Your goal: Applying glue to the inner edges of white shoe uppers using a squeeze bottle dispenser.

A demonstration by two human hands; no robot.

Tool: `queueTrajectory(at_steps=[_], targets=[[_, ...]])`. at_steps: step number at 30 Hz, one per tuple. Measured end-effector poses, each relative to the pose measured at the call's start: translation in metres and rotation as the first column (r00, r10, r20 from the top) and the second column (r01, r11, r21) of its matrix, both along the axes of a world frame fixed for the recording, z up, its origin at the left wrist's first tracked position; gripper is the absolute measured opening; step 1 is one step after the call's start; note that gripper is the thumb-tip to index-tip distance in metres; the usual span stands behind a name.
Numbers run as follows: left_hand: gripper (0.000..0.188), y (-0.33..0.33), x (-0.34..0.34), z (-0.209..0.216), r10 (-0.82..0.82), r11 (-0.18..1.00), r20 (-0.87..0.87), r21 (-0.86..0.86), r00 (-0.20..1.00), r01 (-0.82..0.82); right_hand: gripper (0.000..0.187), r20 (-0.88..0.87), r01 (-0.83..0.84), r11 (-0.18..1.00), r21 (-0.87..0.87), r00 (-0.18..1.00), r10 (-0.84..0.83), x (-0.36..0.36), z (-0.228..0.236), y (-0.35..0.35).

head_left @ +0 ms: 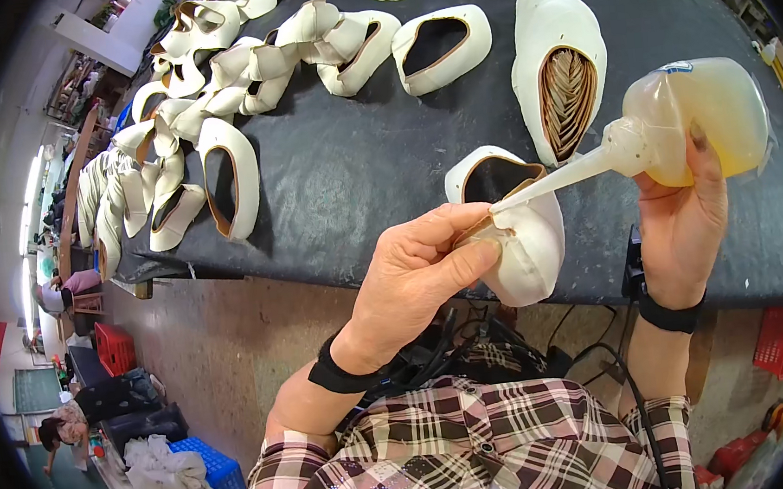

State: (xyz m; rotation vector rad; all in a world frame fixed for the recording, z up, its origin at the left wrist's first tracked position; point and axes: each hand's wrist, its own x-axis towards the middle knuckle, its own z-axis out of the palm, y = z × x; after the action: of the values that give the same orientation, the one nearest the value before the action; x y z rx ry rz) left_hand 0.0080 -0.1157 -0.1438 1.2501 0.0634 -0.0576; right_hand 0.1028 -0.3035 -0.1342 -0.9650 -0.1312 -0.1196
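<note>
My left hand [421, 265] grips a white shoe upper [526, 242] with a dark lining and tan edge, held just above the near edge of the black table [356, 164]. My right hand [683, 219] holds a squeeze bottle [706, 114] of yellowish glue, tilted left. The bottle's long white nozzle [553, 179] touches the upper's edge right by my left thumb.
Several more white shoe uppers [228, 82] lie in rows across the far and left parts of the table, one large one [561, 53] just beyond the bottle. Red crates [114, 346] and a blue crate [208, 465] stand on the floor at left. A person [63, 427] bends there.
</note>
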Motion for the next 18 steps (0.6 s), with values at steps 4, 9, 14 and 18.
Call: queueTrajectory(at_steps=[4, 9, 14, 18], targets=[[0.028, 0.006, 0.0, -0.002, -0.029, 1.0, 0.011, -0.005, 1.0, 0.029, 0.037, -0.016, -0.023, 1.0, 0.02, 1.0, 0.023, 0.003, -0.004, -0.003], [0.028, 0.006, 0.003, -0.005, -0.076, 0.997, 0.004, -0.025, 0.997, 0.076, 0.039, -0.015, -0.048, 0.998, 0.042, 0.999, 0.049, 0.007, -0.012, -0.008], [0.026, 0.002, 0.004, -0.007, 0.019, 1.0, 0.033, 0.007, 0.999, -0.019, 0.039, -0.043, -0.058, 0.997, 0.043, 0.997, 0.06, 0.007, -0.014, -0.01], [0.026, 0.002, 0.005, -0.011, -0.004, 1.0, 0.01, 0.008, 1.0, 0.004, 0.039, -0.066, -0.03, 0.997, 0.066, 0.997, 0.035, 0.005, -0.016, -0.005]])
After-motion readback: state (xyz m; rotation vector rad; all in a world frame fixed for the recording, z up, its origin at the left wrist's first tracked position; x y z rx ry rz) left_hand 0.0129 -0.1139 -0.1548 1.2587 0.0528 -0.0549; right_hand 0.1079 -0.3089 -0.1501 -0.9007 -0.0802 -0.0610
